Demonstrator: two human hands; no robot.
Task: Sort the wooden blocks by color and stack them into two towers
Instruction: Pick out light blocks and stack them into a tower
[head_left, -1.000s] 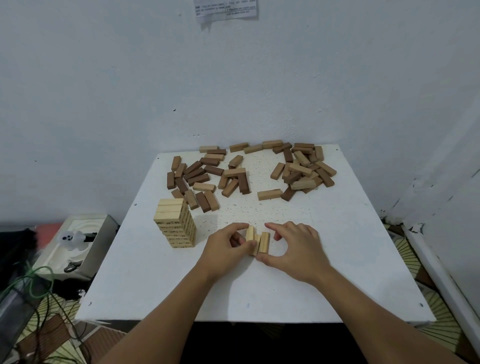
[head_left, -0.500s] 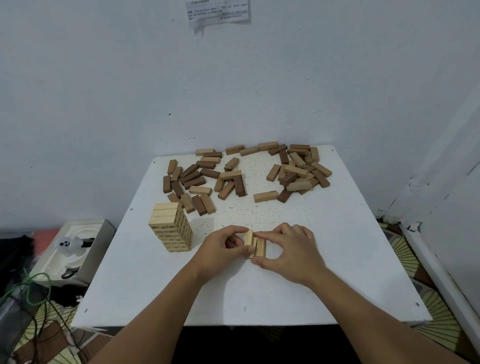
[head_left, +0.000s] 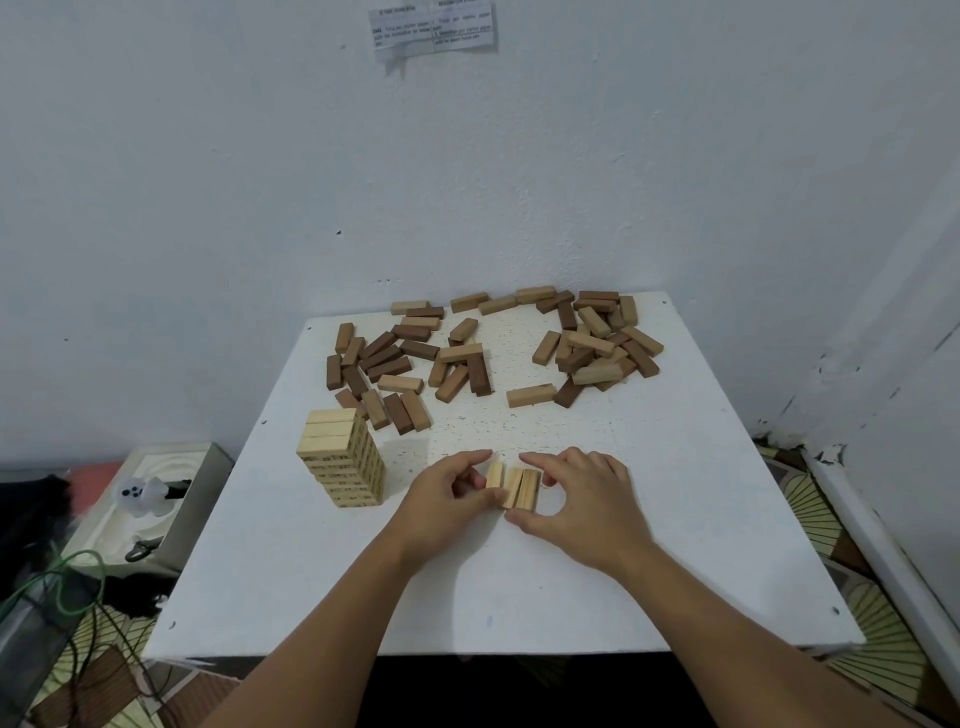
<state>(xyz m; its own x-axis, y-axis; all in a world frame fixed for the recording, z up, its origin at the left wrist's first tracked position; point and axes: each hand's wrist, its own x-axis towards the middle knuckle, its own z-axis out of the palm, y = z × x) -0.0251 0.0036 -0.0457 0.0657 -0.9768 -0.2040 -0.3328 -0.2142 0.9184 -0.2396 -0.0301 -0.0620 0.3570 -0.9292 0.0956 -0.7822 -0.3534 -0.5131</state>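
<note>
Both hands working near bench (head_left: 675, 519) centre. Left hand (head_left: 441, 501) and right hand (head_left: 582, 501) pinching three light blocks (head_left: 514, 486) together from 9 and 3 o'clock. Advice: squaring ends flush before carrying layer to light tower (head_left: 343, 460) at 9 o'clock; mixed loose blocks (head_left: 467, 358) lying at 12.

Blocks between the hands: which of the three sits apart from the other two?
The leftmost pale block, by the left hand. It sits farther back, a small gap from the other two blocks, which lie flush beside the right hand.
</note>
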